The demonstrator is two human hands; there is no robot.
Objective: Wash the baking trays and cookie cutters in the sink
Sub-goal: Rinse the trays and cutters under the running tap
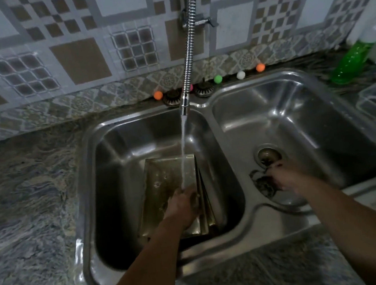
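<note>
Rinsing of the baking trays is under way in the left basin.

The left hand [184, 203] is laid on the upper baking tray [164, 186], fingers bent over its right edge, seemingly gripping it; the right hand [281, 176], blurred, is held over a dark cookie cutter [262, 184] near the drain [267, 154] of the right basin, and its grip cannot be told. Water from the faucet [184, 105] is falling on the tray beside the left hand. The stacked trays are lying with their long axis running away from the person, far end towards the tiled wall. Next, scrubbing is probably called for, so the tray would need steadying.
</note>
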